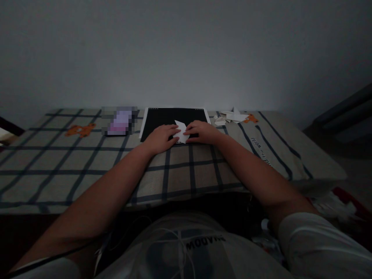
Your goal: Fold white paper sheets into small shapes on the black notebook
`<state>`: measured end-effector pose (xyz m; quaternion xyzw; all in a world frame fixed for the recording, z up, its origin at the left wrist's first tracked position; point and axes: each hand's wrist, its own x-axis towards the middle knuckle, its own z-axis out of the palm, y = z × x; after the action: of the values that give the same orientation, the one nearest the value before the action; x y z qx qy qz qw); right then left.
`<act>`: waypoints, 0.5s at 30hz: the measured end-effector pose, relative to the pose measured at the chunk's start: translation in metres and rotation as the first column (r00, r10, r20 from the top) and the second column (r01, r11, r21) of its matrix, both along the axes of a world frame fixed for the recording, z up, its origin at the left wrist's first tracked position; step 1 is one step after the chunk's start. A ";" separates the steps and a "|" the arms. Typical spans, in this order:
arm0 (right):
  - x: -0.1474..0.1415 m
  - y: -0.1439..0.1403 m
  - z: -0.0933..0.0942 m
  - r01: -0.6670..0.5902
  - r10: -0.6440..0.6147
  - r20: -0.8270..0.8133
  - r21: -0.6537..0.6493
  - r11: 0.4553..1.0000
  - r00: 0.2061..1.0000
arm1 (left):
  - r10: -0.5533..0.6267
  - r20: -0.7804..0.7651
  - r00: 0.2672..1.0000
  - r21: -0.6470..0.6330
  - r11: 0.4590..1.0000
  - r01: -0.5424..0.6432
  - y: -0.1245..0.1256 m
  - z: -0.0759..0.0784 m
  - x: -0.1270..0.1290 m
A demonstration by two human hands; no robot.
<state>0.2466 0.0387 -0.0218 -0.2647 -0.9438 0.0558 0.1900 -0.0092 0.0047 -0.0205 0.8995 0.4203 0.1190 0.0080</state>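
A small folded piece of white paper point(181, 127) lies over the near part of a black sheet point(162, 119) with a white border. My left hand point(161, 138) has its fingertips on the paper's left side. From the other side, my right hand point(202, 131) grips the paper's right edge between thumb and fingers. Both hands are closed on the paper, low over the table. Parts of its edges are hidden under my fingers.
A phone point(119, 122) with a lit screen lies left of the black sheet. Several folded white paper pieces point(235, 115) sit to the right. A checked tablecloth point(95, 159) covers the table, which meets a grey wall point(186, 54) at the back.
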 end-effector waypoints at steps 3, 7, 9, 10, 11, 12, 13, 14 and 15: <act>-0.002 0.000 0.000 -0.012 0.011 0.041 0.027 1.000 0.999 | 0.005 0.013 1.000 -0.006 1.000 -0.005 -0.001 0.001 0.001; -0.003 0.001 -0.001 -0.018 0.015 0.051 0.066 0.998 0.999 | 0.011 0.012 1.000 -0.011 1.000 -0.011 -0.002 0.002 0.001; -0.003 0.001 -0.002 -0.032 0.028 0.056 0.082 0.996 0.998 | 0.009 0.015 1.000 -0.004 1.000 -0.008 -0.001 0.001 0.001; -0.003 0.001 -0.002 -0.042 0.037 0.057 0.087 0.995 0.998 | 0.005 0.020 1.000 0.002 1.000 -0.005 0.000 0.001 0.000; -0.003 0.002 -0.003 -0.050 0.045 0.055 0.090 0.995 0.998 | -0.002 0.027 1.000 0.009 1.000 0.002 0.001 0.000 0.000; -0.003 0.002 -0.003 -0.054 0.050 0.049 0.092 0.994 0.998 | -0.009 0.035 0.999 0.017 1.000 0.009 0.002 -0.001 -0.001; -0.003 0.002 -0.004 -0.056 0.052 0.042 0.094 0.994 0.998 | -0.018 0.041 0.999 0.026 1.000 0.017 0.003 -0.002 -0.001; -0.003 0.002 -0.004 -0.056 0.052 0.036 0.097 0.994 0.998 | -0.027 0.048 0.998 0.037 0.999 0.025 0.003 -0.003 -0.002; -0.003 0.002 -0.005 -0.054 0.051 0.029 0.101 0.993 0.998 | -0.036 0.054 0.998 0.048 0.998 0.033 0.004 -0.003 -0.002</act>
<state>0.2432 0.0408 -0.0265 -0.2305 -0.9544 0.0091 0.1894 -0.0113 0.0085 -0.0239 0.9029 0.4015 0.1535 0.0006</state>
